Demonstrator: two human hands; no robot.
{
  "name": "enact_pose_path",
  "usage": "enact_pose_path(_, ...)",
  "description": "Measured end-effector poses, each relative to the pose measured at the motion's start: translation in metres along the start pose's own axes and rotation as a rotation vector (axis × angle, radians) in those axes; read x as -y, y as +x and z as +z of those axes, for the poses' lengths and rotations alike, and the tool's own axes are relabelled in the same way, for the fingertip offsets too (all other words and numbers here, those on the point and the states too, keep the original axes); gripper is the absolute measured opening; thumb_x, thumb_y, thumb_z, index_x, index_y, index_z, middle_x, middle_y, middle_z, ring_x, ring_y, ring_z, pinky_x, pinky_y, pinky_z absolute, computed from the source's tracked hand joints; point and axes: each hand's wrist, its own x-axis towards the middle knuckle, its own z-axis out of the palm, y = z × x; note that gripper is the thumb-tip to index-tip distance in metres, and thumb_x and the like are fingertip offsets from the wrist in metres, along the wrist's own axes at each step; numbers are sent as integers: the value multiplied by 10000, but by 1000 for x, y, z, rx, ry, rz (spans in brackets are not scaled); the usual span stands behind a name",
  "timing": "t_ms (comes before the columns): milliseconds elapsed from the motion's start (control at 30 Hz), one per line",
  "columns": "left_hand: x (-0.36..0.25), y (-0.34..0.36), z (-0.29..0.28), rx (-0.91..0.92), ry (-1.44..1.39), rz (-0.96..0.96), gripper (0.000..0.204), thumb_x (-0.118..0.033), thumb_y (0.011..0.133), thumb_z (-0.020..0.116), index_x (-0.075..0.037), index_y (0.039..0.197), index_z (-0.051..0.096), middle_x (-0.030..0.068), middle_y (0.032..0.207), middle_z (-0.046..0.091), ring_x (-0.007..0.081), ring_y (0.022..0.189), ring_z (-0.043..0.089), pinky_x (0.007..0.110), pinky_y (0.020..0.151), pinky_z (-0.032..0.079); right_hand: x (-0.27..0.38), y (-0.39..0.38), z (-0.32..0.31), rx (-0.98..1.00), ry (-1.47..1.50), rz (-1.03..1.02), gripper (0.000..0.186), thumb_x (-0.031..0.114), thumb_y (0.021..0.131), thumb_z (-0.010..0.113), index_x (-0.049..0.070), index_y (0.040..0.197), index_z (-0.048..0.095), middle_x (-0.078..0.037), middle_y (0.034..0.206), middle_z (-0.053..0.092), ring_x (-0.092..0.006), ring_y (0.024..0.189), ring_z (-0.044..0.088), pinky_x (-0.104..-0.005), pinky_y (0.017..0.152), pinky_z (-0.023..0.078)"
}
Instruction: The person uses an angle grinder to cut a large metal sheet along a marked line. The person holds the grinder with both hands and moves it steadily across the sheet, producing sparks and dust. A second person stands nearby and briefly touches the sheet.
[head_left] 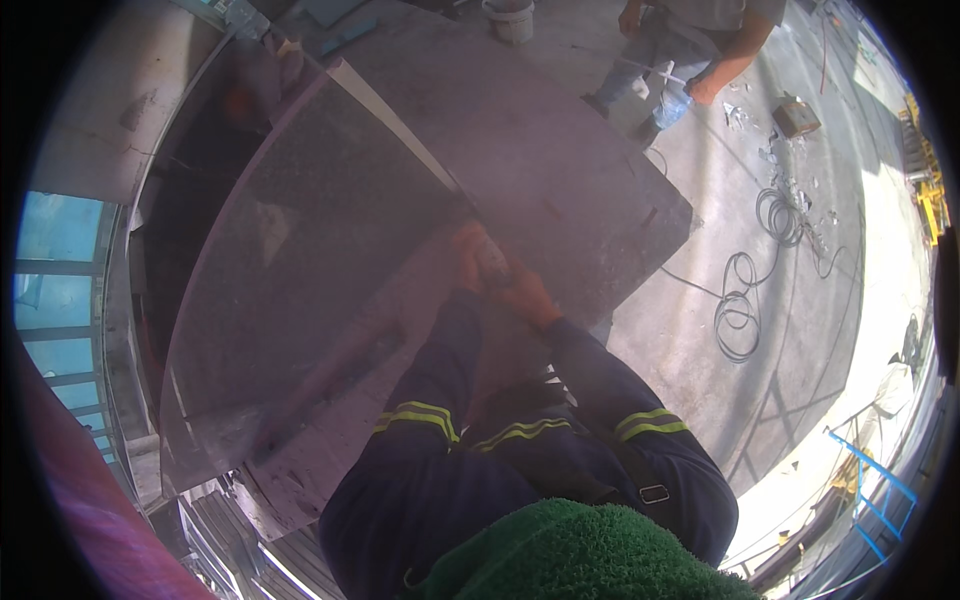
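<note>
Both of my hands meet over a large dark sheet [300,220]. My left hand [466,256] is closed around the front of a dusty, pale grey tool [491,257]; haze hides which kind it is. Behind it my right hand [530,298] grips the same tool's rear part. From the tool's front a pale, straight strip [395,125] runs away to the sheet's far edge, wider at the far end. Dust blurs the surface around my fingers. The tool's underside and its contact with the sheet cannot be made out.
At the far right another person's hand [704,90] is near a clear plastic bottle [672,104]. A white bucket [511,20] stands beyond the sheet. Coiled cable [738,318] lies on the concrete floor at right, with a box [796,117] and scraps farther off.
</note>
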Motion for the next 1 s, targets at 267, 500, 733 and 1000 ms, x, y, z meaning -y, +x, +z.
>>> enact_pose_path(267,-15,-12,12,-75,52,-84,364,-249,1015,728,-148,1351,631,42,1237,616,213,1132,676,405,988,604,-6,3,3,-24,-20,-24,1150,437,837,922,76,1756,333,-299,1537,654,-461,1454,618,-471,1172,508)
enact_pose_path(500,-19,-10,20,-13,-109,-96,346,-229,1019,715,-111,1333,629,49,1168,626,215,1060,691,394,960,617,-2,4,-1,-23,-26,-26,1142,400,822,904,47,1746,334,-318,1499,668,-478,1422,631,-477,1152,518)
enact_pose_path(733,-24,-22,20,-69,-54,-188,386,-303,1049,716,-77,1352,637,70,1184,668,243,1072,712,420,951,622,-4,-2,2,-29,11,-59,1140,411,818,900,79,1750,334,-305,1507,670,-479,1420,632,-494,1159,518)
enact_pose_path(1000,-17,-13,9,-43,-31,-160,363,-344,1014,746,-106,1270,644,75,1148,665,256,1032,713,424,897,629,-12,-3,6,-18,-14,-55,1133,439,823,878,89,1754,336,-304,1497,677,-489,1401,643,-493,1170,516)
